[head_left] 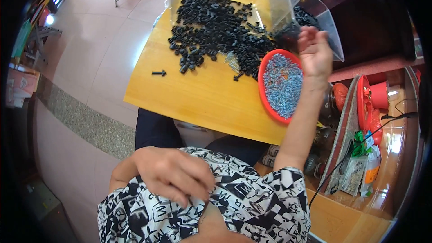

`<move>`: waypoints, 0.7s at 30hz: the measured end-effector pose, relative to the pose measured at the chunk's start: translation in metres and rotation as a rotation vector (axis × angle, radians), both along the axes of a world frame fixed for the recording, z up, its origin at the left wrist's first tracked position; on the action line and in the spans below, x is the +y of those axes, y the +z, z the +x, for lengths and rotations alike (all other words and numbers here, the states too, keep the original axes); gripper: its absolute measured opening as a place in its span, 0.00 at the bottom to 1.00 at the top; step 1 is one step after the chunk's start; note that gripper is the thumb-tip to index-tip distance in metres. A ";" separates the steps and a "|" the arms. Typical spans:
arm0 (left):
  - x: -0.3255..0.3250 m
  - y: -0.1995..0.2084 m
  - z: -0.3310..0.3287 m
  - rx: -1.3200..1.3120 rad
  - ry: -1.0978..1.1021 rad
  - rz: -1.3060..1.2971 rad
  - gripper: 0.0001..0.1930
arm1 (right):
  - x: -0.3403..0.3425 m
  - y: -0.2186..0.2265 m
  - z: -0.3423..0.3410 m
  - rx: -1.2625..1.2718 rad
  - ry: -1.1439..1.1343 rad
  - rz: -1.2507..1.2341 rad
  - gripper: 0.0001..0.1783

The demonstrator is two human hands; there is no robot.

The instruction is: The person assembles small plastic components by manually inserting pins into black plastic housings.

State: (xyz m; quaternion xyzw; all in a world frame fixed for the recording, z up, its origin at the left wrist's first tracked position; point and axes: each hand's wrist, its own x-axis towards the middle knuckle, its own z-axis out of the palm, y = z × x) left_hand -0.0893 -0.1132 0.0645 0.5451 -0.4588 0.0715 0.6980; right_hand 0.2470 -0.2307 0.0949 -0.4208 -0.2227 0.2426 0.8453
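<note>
My right hand is raised at the table's right side, between a red basin and a clear plastic bin. Its palm shows, with the fingers loosely bent, the thumb apart, and nothing visible in it. Small silvery metal pieces, probably screws, fill the basin. Black plastic parts lie in the bin. In front of my chest hovers my left hand, its fingers half bent and spread, holding nothing that I can see. A large heap of black plastic parts covers the far part of the table.
One black part lies alone on the yellow table, and another sits by the heap's near edge. Small metal pieces lie beside the heap. At right, a shelf holds a red pot and packets; a black cable hangs across.
</note>
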 end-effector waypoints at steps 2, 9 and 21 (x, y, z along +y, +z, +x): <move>-0.011 0.001 -0.007 -0.016 -0.119 0.008 0.12 | -0.003 0.008 0.017 0.031 -0.069 -0.099 0.20; -0.028 0.005 -0.016 0.002 -0.328 0.026 0.18 | 0.026 -0.041 -0.076 -0.452 0.225 -0.694 0.06; -0.006 0.005 -0.017 -0.248 -0.478 -0.144 0.10 | 0.080 -0.097 -0.133 -1.307 0.068 -0.748 0.13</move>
